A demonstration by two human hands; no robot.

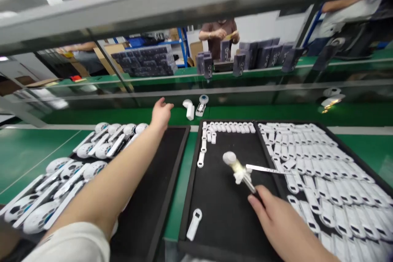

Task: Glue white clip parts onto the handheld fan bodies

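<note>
My left hand (161, 114) reaches over the far edge of the black tray on the left, fingers apart and nothing in them. Just right of it, on the green belt, stand a white device (188, 109) and a second white device with a blue-ringed round head (202, 105). My right hand (273, 213) is closed on a metal-shafted tool (249, 183) above the middle tray. At the tool's far end is a white and yellowish lump (236, 166), blurred. A thin white strip with small marks (267, 169) lies beside it, pointing right.
Rows of white casings (325, 172) fill the right tray; several line the edge of the middle tray (190, 184), and one casing (194, 224) lies near its front. White round-headed devices (70, 172) cover the left side. Beyond the crossbar, a person (221, 39) handles dark boxes.
</note>
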